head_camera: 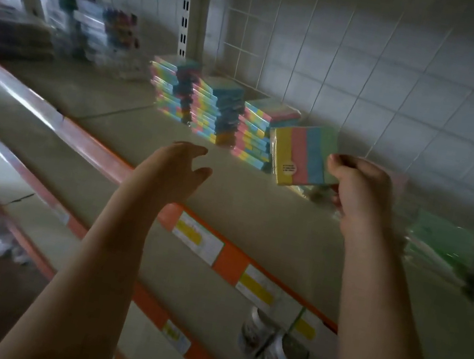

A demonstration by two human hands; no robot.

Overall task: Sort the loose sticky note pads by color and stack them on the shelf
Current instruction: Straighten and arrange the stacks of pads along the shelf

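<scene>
My right hand [357,191] grips a wrapped sticky note pad [303,156] with yellow, pink, blue and green stripes, holding it upright just right of the stacks. Three stacks of the same striped pads [219,109] stand on the beige shelf [112,122] against the tiled back wall. The rightmost stack [256,132] is the lowest and sits right behind the held pad. My left hand [181,166] hovers over the shelf's front part with loosely spread fingers, holding nothing. More pale green and pink pads in clear wrap [439,243] lie blurred at the right.
An orange price rail [231,260] with yellow and white labels runs along the shelf's front edge. Boxed pens or markers [97,28] stand at the back left. Small jars [272,347] sit on the lower shelf. A slotted upright [186,9] rises behind the stacks.
</scene>
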